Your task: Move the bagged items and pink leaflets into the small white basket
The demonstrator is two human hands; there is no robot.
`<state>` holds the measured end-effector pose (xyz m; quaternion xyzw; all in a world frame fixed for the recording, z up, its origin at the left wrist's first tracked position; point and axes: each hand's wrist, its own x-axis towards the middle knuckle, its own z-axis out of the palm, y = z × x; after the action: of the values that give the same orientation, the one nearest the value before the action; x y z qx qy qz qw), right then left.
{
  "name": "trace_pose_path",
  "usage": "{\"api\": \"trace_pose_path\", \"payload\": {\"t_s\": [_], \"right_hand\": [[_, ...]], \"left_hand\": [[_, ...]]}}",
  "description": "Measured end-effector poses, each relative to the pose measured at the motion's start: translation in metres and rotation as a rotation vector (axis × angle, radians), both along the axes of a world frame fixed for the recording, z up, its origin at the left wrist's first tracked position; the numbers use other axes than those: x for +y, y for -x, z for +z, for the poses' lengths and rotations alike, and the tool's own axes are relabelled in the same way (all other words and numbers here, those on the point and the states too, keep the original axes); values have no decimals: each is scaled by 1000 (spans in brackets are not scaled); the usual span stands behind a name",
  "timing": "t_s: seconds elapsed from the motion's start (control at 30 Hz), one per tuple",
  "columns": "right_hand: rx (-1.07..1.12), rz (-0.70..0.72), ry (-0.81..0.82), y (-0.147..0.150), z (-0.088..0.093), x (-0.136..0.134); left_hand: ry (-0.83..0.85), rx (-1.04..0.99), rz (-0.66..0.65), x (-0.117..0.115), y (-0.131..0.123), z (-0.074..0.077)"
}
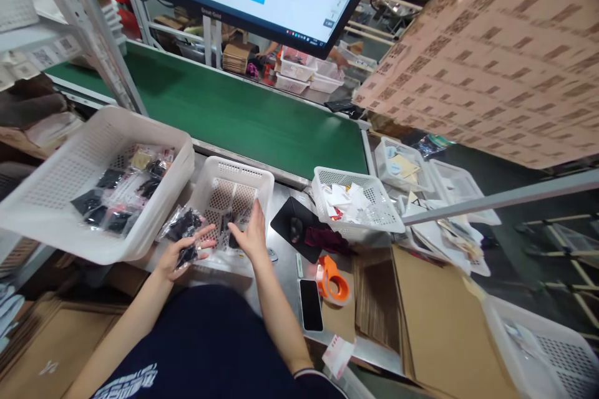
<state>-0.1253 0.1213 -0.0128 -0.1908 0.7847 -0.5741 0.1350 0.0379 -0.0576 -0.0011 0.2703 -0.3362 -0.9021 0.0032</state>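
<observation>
My left hand (183,254) is closed around a clear plastic bag with black contents (183,224), just beside the near left corner of a small white basket (255,176). What the black contents are, I cannot make out. My right hand (251,234) reaches over the same basket with fingers stretched and thumb apart, holding nothing visible. Inside, a few dark bagged items (228,219) lie on the perforated floor, partly hidden by my hands. To the left stands a large white bin (51,193) with several bagged black pieces (112,215).
Behind the baskets runs a green conveyor belt (234,118), with a monitor (262,0) above it. On the right are a mouse (296,230), a phone (311,304), an orange tape dispenser (333,280), a basket of paper packets (374,202) and cardboard sheets (444,318).
</observation>
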Motion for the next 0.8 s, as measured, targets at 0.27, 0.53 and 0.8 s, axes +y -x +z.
{"api": "trace_pose_path", "payload": {"t_s": [0.27,0.53,0.8], "right_hand": [[34,435,54,-27,23,-22],[-149,438,120,-10,27,-16],[-4,-122,-174,48,-10,6]], "left_hand": [[-9,-17,-440,5,-11,-3],[10,75,-544,9,-10,-5],[471,33,-224,-13,-12,56]]}}
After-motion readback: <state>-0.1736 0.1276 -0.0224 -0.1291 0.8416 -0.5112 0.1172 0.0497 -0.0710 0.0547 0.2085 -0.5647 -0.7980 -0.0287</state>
